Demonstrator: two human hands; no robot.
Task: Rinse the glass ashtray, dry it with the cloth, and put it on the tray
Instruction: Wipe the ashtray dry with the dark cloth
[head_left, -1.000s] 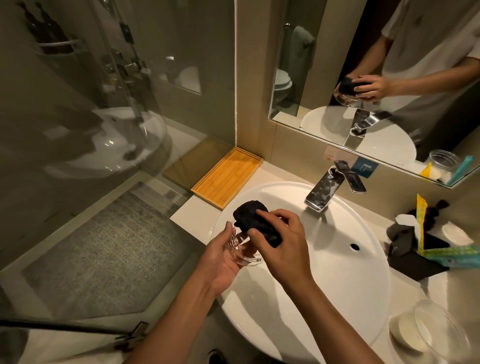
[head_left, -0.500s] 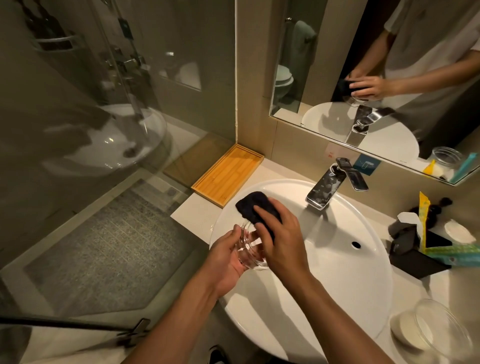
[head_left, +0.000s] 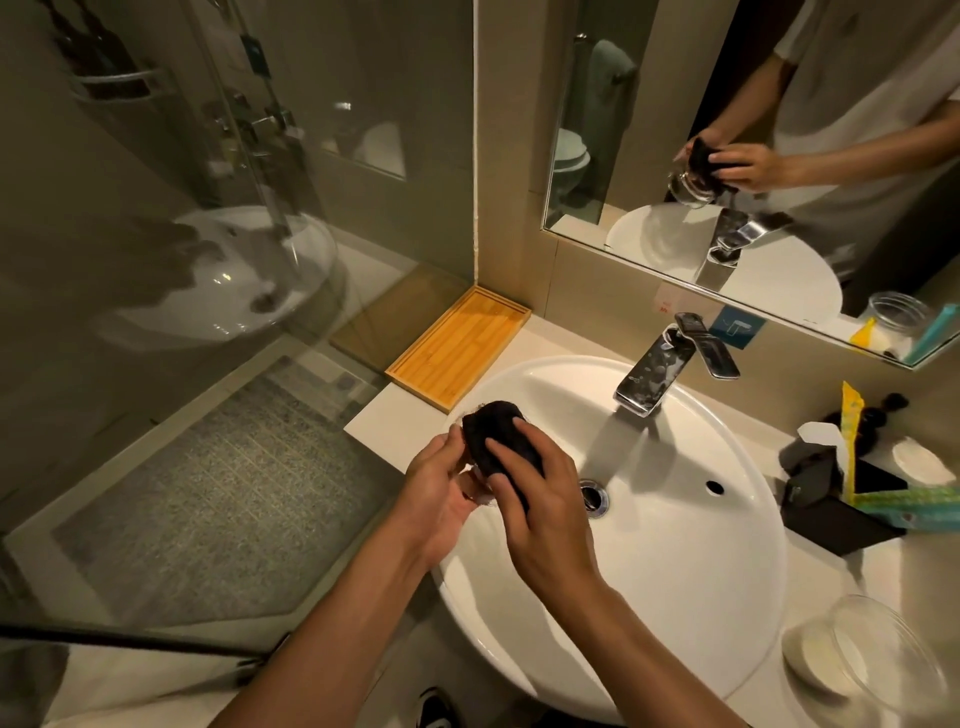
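Tray: a bamboo tray (head_left: 460, 348) was seen on the counter at the far left of the basin, against the wall; nothing lay on it.
Left hand: the left hand (head_left: 441, 486) was cupped around the ashtray from the left, fingers curled on it and closed in a hold.
Ashtray: the glass ashtray (head_left: 475, 480) was held between the 2 hands over the left rim of the sink (head_left: 675, 597); only a sliver of it could be made out, the rest being hidden by cloth and fingers.
Cloth: a dark cloth (head_left: 501, 434) was bunched on top of the ashtray and pressed into it.
Right hand: the right hand (head_left: 540, 506) was laid over the cloth, fingers pressed together and pinching it against the glass.
Tap: no water was seen running from the tap (head_left: 657, 371).
Step in hand: the drying was judged to be under way, the rinse taken as finished.
Next move: the cloth would need to be lifted clear, and the ashtray carried left, past the basin rim, and set flat on the tray.
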